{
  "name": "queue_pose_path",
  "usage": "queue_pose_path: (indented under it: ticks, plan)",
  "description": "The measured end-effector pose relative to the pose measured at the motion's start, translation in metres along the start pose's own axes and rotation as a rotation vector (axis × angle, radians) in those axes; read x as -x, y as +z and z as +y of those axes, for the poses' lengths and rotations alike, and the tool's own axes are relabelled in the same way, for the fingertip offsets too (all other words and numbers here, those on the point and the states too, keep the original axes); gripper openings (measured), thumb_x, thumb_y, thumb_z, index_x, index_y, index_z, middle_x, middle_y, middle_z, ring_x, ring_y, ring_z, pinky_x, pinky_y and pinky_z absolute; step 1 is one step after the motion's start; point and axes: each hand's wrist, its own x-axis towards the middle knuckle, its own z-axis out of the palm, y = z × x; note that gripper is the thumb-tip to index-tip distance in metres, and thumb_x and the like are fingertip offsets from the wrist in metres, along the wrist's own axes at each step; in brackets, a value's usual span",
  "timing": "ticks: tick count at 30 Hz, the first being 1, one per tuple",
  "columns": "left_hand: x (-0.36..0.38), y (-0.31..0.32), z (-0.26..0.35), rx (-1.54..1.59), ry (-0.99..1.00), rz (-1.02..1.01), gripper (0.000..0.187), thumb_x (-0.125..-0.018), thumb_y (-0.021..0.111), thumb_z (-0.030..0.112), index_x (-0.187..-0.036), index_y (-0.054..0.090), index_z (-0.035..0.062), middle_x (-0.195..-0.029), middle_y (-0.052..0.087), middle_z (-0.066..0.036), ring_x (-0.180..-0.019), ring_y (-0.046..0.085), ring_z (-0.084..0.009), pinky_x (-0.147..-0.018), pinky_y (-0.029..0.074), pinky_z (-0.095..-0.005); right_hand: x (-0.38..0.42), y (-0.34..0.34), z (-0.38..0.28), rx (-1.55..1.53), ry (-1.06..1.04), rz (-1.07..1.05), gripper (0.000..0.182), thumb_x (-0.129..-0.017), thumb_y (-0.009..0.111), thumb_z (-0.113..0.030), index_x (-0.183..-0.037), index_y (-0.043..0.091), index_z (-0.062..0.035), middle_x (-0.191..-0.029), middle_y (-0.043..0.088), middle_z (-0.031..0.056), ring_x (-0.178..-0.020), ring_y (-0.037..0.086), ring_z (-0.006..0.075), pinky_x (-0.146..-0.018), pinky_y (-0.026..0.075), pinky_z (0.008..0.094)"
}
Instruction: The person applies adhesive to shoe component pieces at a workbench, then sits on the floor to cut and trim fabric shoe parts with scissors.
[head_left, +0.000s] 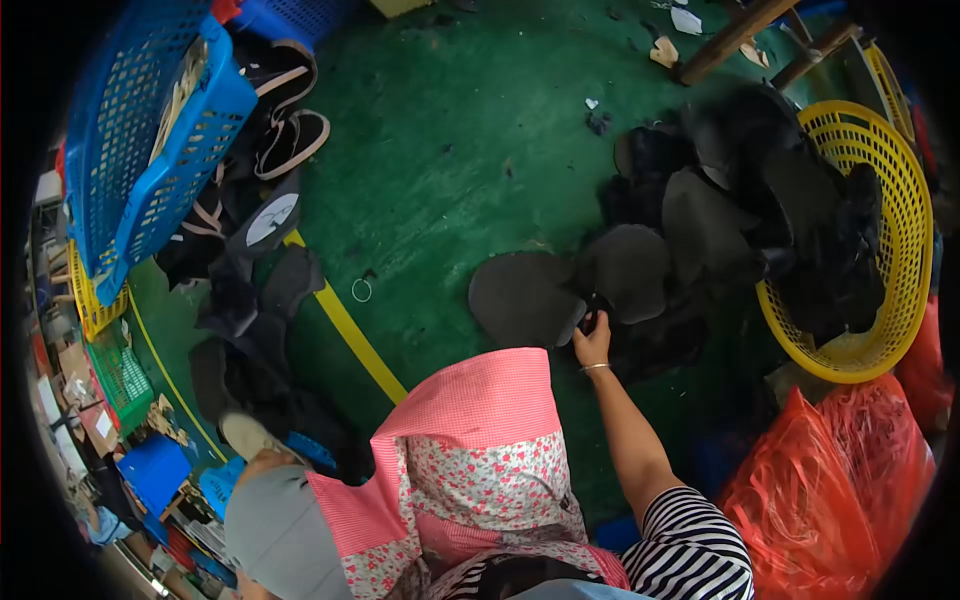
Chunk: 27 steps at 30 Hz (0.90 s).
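Note:
My right hand (593,342) is low over the green floor, with a bracelet at the wrist. Its fingers are closed at the edge of a dark grey shoe piece (525,296), flat and rounded like a cut sole or lining. A small black part shows at the fingertips, too dark to make out. Beside it lies another dark grey rounded piece (630,272). Further right, a heap of similar black pieces (705,220) spreads to a yellow basket (910,235) and into it. My left hand is not in view.
At left stand a blue crate (190,140), black shoe parts with pink edging (295,143) and more dark pieces (262,325). Red plastic bags (800,490) lie at lower right. Wooden legs (735,40) stand at upper right. A yellow line (350,335) crosses the floor.

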Motion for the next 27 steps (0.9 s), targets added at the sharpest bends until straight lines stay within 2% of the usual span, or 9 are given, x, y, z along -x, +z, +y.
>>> queue_pose_path:
  ticks: [6,9,12,14,16,19,22,25,27]
  plan:
    - [-0.034,-0.028,0.083,-0.19,0.242,0.102,0.023,-0.083,0.06,0.019,-0.077,0.071,-0.0004,-0.068,0.067,-0.006,-0.063,0.061,-0.0119,-0.061,0.045,-0.0238,-0.002,0.018,0.0,-0.061,-0.033,0.146,0.032,-0.064,0.067,-0.002,-0.088,0.045,-0.0017,-0.075,0.05,0.0049,-0.067,0.049,0.0144,-0.064,0.043,0.028]
    - [-0.085,0.007,0.107,-0.474,0.078,-0.276,0.026,-0.087,0.057,0.025,-0.081,0.071,0.0037,-0.071,0.068,-0.006,-0.067,0.061,-0.0103,-0.067,0.046,-0.0241,0.011,0.016,-0.051,-0.095,-0.098,0.255,0.03,-0.063,0.063,0.001,-0.087,0.045,-0.0022,-0.075,0.051,0.0054,-0.066,0.049,0.0137,-0.062,0.043,0.0279]
    - [-0.173,0.02,0.061,-0.472,-0.052,-0.47,0.032,-0.084,0.063,0.025,-0.108,0.064,0.0044,-0.099,0.067,-0.009,-0.088,0.06,-0.0133,-0.08,0.045,-0.0254,0.024,0.015,-0.133,-0.061,-0.174,0.106,0.035,-0.061,0.065,0.002,-0.09,0.045,-0.0008,-0.075,0.052,0.0109,-0.068,0.053,0.0216,-0.065,0.045,0.03]
    - [-0.216,0.029,0.058,-0.204,0.429,-0.064,0.065,-0.077,0.071,0.023,-0.132,0.042,0.005,-0.126,0.052,-0.012,-0.11,0.052,-0.0179,-0.092,0.04,-0.0284,0.028,0.023,-0.169,-0.074,-0.307,0.009,0.036,-0.06,0.064,0.003,-0.09,0.045,-0.001,-0.074,0.053,0.0121,-0.068,0.055,0.0229,-0.065,0.045,0.0297]
    - [-0.226,0.054,0.138,-0.59,0.751,0.0,0.083,-0.07,0.077,0.018,-0.137,0.03,0.0043,-0.136,0.04,-0.012,-0.123,0.042,-0.0218,-0.099,0.035,-0.0306,0.029,0.033,-0.192,-0.075,-0.372,0.024,0.037,-0.06,0.064,0.003,-0.091,0.045,-0.0013,-0.075,0.053,0.0119,-0.069,0.055,0.0226,-0.065,0.045,0.0293]
    - [-0.25,0.096,0.192,-0.454,0.895,-0.077,0.069,-0.069,0.076,0.014,-0.128,0.042,0.0016,-0.125,0.052,-0.012,-0.116,0.049,-0.0211,-0.095,0.04,-0.0304,0.028,0.038,-0.214,-0.198,-0.389,-0.128,0.038,-0.061,0.066,0.001,-0.092,0.045,-0.0009,-0.074,0.052,0.0099,-0.066,0.053,0.0194,-0.062,0.044,0.0286]
    - [-0.28,0.112,0.185,-0.459,0.977,0.069,0.023,-0.076,0.067,0.008,-0.095,0.061,-0.0037,-0.082,0.063,-0.02,-0.073,0.062,-0.0337,-0.066,0.048,-0.0345,0.03,0.027,-0.22,-0.239,-0.268,-0.291,0.035,-0.064,0.071,-0.003,-0.089,0.046,-0.0007,-0.07,0.049,0.0078,-0.061,0.047,0.0168,-0.058,0.041,0.0281]
    - [-0.289,0.08,0.167,-0.542,0.862,0.103,0.015,-0.08,0.063,0.009,-0.087,0.061,-0.0038,-0.074,0.06,-0.023,-0.066,0.058,-0.039,-0.059,0.044,-0.0379,0.035,0.027,-0.198,-0.031,-0.21,-0.001,0.032,-0.068,0.075,-0.009,-0.082,0.048,-0.0006,-0.064,0.046,0.0053,-0.057,0.042,0.0142,-0.054,0.039,0.0273]
    - [-0.286,0.063,0.161,-0.635,0.791,0.111,0.018,-0.082,0.063,0.015,-0.085,0.061,-0.0034,-0.066,0.058,-0.021,-0.056,0.056,-0.0314,-0.055,0.042,-0.0362,0.041,0.015,-0.187,0.039,-0.144,-0.03,0.03,-0.071,0.076,-0.015,-0.076,0.051,0.0008,-0.059,0.046,0.0062,-0.053,0.041,0.0128,-0.05,0.038,0.0265]
